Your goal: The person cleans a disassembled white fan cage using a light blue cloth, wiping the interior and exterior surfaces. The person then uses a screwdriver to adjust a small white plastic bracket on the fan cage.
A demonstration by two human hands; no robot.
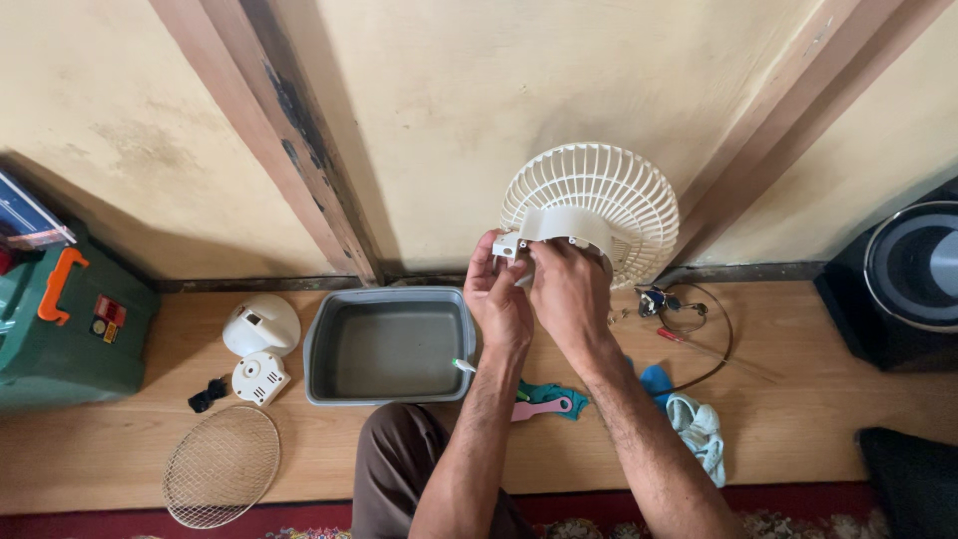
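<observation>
Cream fan guard [599, 195], two gripping hands: left hand [499, 299], right hand [569, 294]

Head view, steeply down, seemingly close

Home floor, toolbox [70, 334], loudspeaker [913, 269]

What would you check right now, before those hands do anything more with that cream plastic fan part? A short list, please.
1. Both hands on the part: ok. The left hand and the right hand grip the cream plastic fan housing with its round slatted grille.
2. Part held clear of the floor: ok.
3. Grey rectangular plastic tray within reach: ok, beside the left forearm.
4. Loose screws accounted for: cannot tell; too small.
5. Wires and small parts clear of the hands: ok, on the wooden floor to the right.
6. Round wire grille out of the way: ok.
</observation>
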